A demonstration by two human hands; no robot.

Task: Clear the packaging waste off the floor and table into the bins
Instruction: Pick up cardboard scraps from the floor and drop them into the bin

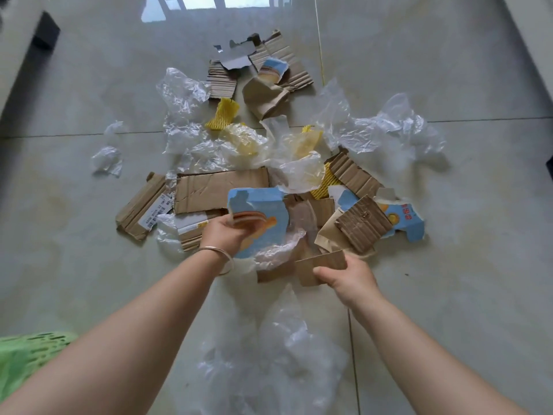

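Left hand grips a torn blue printed carton piece by its left edge, fingers curled round it — long axis runs roughly 11 to 5 o'clock, ragged top edge toward 12. Print shows an orange-brown layered food picture; no text readable on it. It sits over the near centre of the pile, above a crumpled clear film.

Right hand pinches a small brown cardboard strip, thumb on top, long axis about 8 to 2 o'clock, just at the pile's 6 o'clock edge.

Outward on the tiled floor:
- flat brown cardboard panel at 10 o'clock of the carton, long axis 9 to 3
- corrugated strip with a white barcode label at 9 o'clock; digits too blurred to read
- second blue carton scrap at 3 o'clock, red characters on it, not legible
- yellow foam netting at 12 o'clock, among clear plastic bags
- corrugated pieces at the far end, 12 o'clock
- large clear bag between the forearms, 6 o'clock

Metal bangle on the left wrist. Green perforated object at 8 o'clock, partly out of frame — cannot tell what it is.
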